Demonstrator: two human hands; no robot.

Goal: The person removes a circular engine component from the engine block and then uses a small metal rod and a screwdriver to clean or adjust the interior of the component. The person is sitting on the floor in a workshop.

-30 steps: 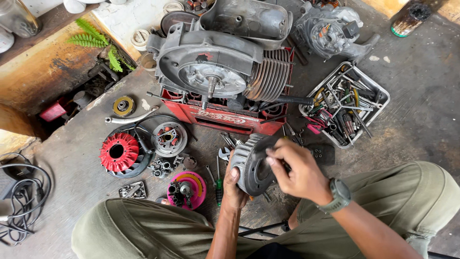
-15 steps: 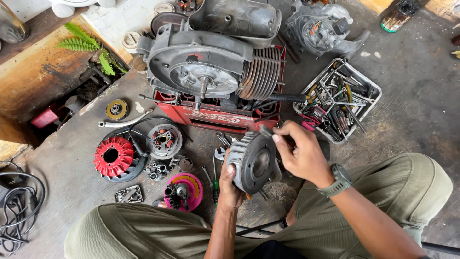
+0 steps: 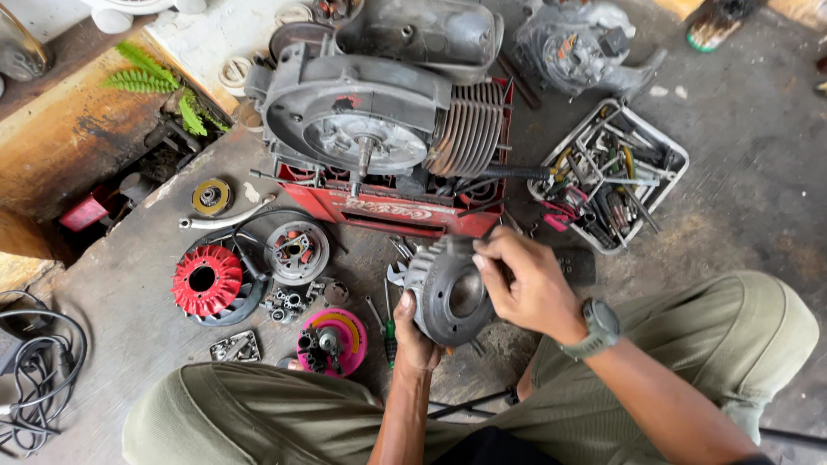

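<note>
- Two hands on one part: round grey finned metal housing (image 3: 448, 293), held above the concrete floor (image 3: 732, 172), just in front of the red crate (image 3: 388, 211).
- Housing: dull grey, dirty, circular, with a ring of short fins or teeth round its rim and a smooth hollow bore at the centre, open face turned up toward the camera, tilted slightly.
- Left hand (image 3: 416, 340): under and behind the lower left edge, cupped round it, thumb up along the rim.
- Right hand (image 3: 525, 284): curled over the upper right edge, fingers bent and pressed on the rim beside the bore; grey watch (image 3: 594, 329) on the wrist.
- Behind: large grey engine (image 3: 370, 112) with a finned cylinder, lying on top of the red crate.
- Right of the crate: white tray (image 3: 676, 151) full of mixed hand tools.
- Left, on the floor: red fan wheel (image 3: 205, 280), a stator plate with coils (image 3: 295, 251), a pink round part (image 3: 332, 342), a small yellow-ringed disc (image 3: 211, 196).
- Just beside the left hand: green-handled screwdriver (image 3: 389, 331) lying on the floor.
- Below: olive trousers (image 3: 689, 370), knees spread either side of the housing.
</note>
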